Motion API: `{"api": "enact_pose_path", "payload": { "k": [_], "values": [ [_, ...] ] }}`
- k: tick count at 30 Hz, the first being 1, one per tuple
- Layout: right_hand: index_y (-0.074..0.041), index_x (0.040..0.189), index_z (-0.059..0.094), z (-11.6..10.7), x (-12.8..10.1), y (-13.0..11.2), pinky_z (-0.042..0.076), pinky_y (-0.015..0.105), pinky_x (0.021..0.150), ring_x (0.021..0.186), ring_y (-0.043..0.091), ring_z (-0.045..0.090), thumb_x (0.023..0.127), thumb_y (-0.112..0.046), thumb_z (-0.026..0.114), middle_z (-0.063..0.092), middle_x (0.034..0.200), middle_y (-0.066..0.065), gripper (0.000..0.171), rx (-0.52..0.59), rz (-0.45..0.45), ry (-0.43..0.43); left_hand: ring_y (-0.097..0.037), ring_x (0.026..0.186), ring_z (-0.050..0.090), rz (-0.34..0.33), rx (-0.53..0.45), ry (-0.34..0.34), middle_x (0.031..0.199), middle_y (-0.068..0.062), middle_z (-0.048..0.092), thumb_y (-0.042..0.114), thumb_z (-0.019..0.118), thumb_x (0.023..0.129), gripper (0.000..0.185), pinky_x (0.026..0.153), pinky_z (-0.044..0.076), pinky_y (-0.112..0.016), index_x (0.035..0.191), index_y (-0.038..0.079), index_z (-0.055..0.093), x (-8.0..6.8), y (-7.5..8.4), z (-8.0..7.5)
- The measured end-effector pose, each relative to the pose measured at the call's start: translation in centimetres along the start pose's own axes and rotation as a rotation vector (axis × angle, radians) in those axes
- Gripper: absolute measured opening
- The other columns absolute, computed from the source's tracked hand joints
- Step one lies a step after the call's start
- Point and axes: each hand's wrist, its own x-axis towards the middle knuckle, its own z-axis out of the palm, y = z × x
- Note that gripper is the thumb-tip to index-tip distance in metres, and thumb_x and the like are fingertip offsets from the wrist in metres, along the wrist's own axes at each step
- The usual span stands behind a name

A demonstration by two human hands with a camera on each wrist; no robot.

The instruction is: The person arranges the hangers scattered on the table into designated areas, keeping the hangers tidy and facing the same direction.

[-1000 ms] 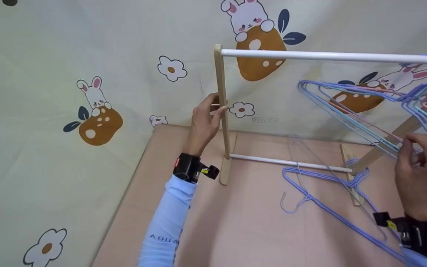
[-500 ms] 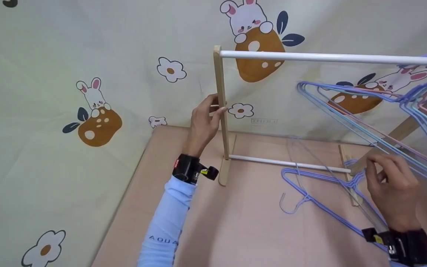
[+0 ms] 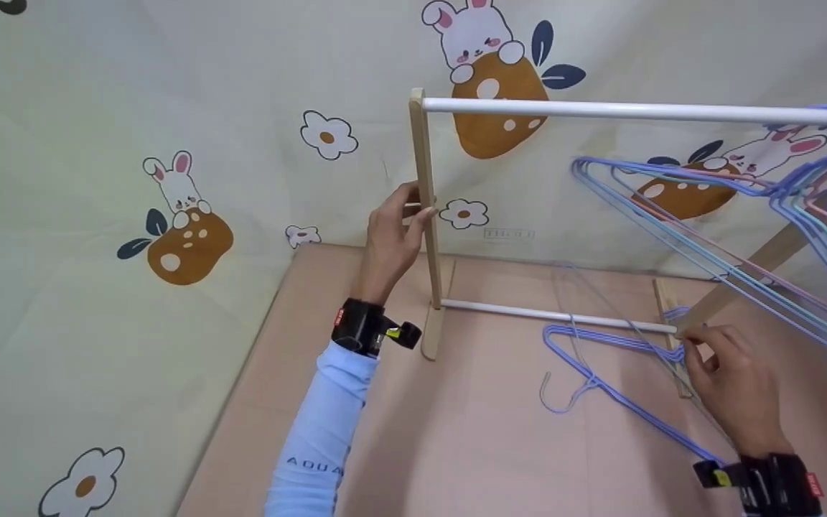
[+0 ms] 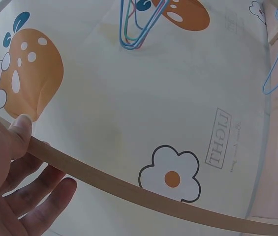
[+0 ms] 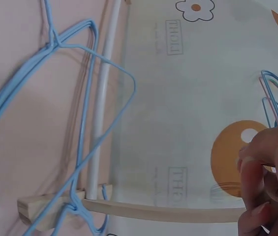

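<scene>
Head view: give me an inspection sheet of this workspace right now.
Surface: pink table top, bare in front.
Job's things: wooden rack with white top rail; hangers on the rail at its right end; blue hangers on the table by the rack's right foot.
Clutter: nothing seen.
Grippers: left hand grips the rack's left post; right hand reaches down to the lying hangers, grip unclear.
Cables: nothing seen.
Surroundings: rabbit-and-flower backdrop behind and to the left.
</scene>
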Motion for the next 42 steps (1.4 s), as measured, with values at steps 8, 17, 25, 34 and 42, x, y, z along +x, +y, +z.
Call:
{"api": "enact_pose_path", "payload": {
  "k": [8, 17, 25, 34, 42],
  "values": [
    [-0.007, 0.096, 0.069, 2.2, -1.4, 0.5, 0.041, 0.025, 0.047, 0.062, 0.019, 0.052, 0.077, -0.005, 0.076, 0.061, 0.085, 0.007, 0.020, -0.007, 0.064, -0.201, -0.015, 0.096, 0.060, -0.004, -0.003, -0.011, 0.104, -0.006, 0.060, 0.016, 0.057, 0.094, 0.031, 0.075, 0.054, -0.023, 0.123, 0.004, 0.054, 0.0, 0.1, 0.0],
    [-0.009, 0.100, 0.069, 4.8, -2.5, 1.5, 0.047, 0.032, 0.055, 0.069, 0.016, 0.056, 0.079, -0.015, 0.075, 0.063, 0.086, 0.002, 0.022, 0.049, 0.069, -0.511, -0.016, 0.095, 0.061, -0.020, 0.006, -0.004, 0.103, -0.004, 0.060, 0.011, 0.059, 0.093, 0.030, 0.075, 0.054, -0.023, 0.122, 0.004, 0.055, 0.1, 0.1, -0.1],
    [-0.010, 0.099, 0.068, 6.5, -3.3, 1.4, 0.045, 0.035, 0.052, 0.070, 0.017, 0.054, 0.076, -0.020, 0.078, 0.058, 0.085, 0.000, 0.027, 0.011, 0.092, -0.581, -0.015, 0.096, 0.061, 0.010, 0.005, -0.011, 0.103, -0.005, 0.060, 0.021, 0.056, 0.094, 0.033, 0.075, 0.053, -0.022, 0.121, 0.002, 0.055, 0.1, 0.1, -0.1],
    [-0.011, 0.091, 0.070, 7.7, -4.3, 1.0, 0.050, 0.037, 0.057, 0.071, 0.017, 0.058, 0.073, -0.017, 0.081, 0.062, 0.084, -0.001, 0.023, 0.035, 0.075, -0.539, -0.015, 0.095, 0.061, 0.011, 0.009, -0.004, 0.102, -0.004, 0.061, 0.021, 0.056, 0.094, 0.032, 0.075, 0.053, -0.021, 0.120, 0.001, 0.056, -0.1, 0.0, -0.1],
    [-0.013, 0.086, 0.070, 8.2, -4.8, 0.7, 0.047, 0.032, 0.054, 0.066, 0.013, 0.055, 0.074, -0.011, 0.079, 0.058, 0.076, -0.004, 0.015, 0.010, 0.074, -0.505, -0.015, 0.096, 0.061, -0.015, 0.016, 0.003, 0.103, -0.001, 0.060, 0.015, 0.058, 0.093, 0.028, 0.075, 0.053, -0.021, 0.120, 0.006, 0.056, 0.0, 0.2, 0.0]
  ]
}}
